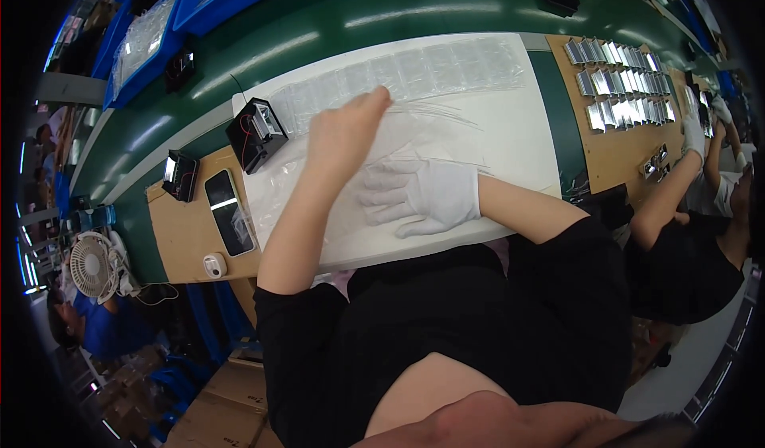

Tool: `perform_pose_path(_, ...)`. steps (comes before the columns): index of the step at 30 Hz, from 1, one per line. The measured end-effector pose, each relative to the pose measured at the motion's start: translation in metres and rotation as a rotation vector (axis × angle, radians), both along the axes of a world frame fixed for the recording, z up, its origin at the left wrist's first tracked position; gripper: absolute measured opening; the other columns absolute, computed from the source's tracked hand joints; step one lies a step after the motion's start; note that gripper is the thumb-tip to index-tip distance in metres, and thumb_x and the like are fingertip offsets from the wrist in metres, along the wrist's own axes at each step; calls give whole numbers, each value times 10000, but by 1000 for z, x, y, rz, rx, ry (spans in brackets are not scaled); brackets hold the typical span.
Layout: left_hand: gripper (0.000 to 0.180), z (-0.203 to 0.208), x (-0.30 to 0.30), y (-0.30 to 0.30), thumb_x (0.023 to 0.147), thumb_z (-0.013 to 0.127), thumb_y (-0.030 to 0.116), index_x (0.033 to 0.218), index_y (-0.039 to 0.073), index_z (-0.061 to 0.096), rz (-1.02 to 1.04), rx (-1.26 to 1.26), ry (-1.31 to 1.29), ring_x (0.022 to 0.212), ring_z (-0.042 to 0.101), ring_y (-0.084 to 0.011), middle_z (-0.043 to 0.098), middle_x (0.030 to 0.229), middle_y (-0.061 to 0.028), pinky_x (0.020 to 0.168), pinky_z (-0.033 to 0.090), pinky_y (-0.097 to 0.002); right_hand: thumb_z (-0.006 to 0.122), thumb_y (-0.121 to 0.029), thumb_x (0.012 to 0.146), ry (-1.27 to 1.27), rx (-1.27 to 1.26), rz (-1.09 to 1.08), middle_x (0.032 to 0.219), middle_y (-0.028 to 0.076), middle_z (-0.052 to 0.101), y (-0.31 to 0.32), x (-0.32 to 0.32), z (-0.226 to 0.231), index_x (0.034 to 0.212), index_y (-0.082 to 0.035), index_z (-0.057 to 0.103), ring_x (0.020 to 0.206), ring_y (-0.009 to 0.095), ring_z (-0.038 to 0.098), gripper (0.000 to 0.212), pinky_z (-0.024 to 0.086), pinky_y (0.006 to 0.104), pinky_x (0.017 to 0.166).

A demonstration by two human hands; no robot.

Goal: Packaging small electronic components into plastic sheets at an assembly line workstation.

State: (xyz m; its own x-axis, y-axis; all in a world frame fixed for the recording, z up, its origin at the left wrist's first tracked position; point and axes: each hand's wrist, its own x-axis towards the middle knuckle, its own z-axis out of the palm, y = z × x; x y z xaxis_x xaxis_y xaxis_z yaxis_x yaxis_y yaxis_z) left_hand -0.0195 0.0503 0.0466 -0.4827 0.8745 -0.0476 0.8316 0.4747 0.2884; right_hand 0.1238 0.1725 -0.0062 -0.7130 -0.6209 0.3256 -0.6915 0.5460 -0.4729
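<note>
A white sheet [534, 121] covers the work surface in front of me. A row of clear plastic pouches [406, 72] lies along its far part, with thin clear strips [454, 115] just nearer. My right hand [426, 197], in a white glove, rests flat with fingers spread on thin clear film [339, 221] over the white sheet. My bare left hand [348, 133] is raised over the sheet, left of the glove and farther off. Its fingers are curled together, and whatever they may hold is hidden. A black open box [256, 137] with red wires stands at the sheet's left edge.
Left of the sheet lie a phone [229, 213], a small white round case [214, 265] and another black box [180, 175]. A white fan [93, 266] stands farther left. Blue trays [239, 0] line the back. At right, a gloved co-worker's hand [693, 125] is near rows of shiny metal parts [621, 81].
</note>
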Motion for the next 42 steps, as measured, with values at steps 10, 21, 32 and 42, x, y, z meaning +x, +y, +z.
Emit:
perform_pose_path(10, 266, -11, 3, 10, 1015, 536, 350, 1079, 119, 652, -172, 436, 212, 698, 677, -275, 728, 903, -42, 654, 537, -359, 571, -258, 974, 15, -84, -130, 1246, 100, 690, 2, 11, 19, 1149, -118, 726, 1109, 294, 651, 272, 529, 396, 976)
perform_pose_path(21, 235, 15, -9, 15, 1023, 569, 307, 1084, 121, 700, 79, 26, -294, 722, 648, -220, 714, 879, -55, 673, 512, -315, 709, -212, 899, -831, -651, -728, 750, 65, 706, 45, 23, 32, 729, -5, 719, 723, 189, 617, 268, 515, 284, 750)
perform_pose_path(32, 178, 95, -142, -135, 972, 630, 145, 1128, 107, 705, 407, 568, -313, 832, 613, -167, 688, 929, -56, 786, 505, -294, 539, -163, 1029, -696, -1170, -1331, 1040, 109, 687, 44, 35, 52, 1175, 2, 663, 937, 205, 646, 253, 518, 275, 788)
perform_pose_path(42, 663, -59, -403, -229, 902, 685, 460, 1451, 188, 432, 894, -15, 510, 1185, 547, -495, 389, 1543, -171, 1008, 476, -593, 596, -221, 989, -966, -1086, -1240, 983, 166, 708, 84, 66, 70, 1013, 29, 703, 725, 223, 656, 273, 490, 233, 569)
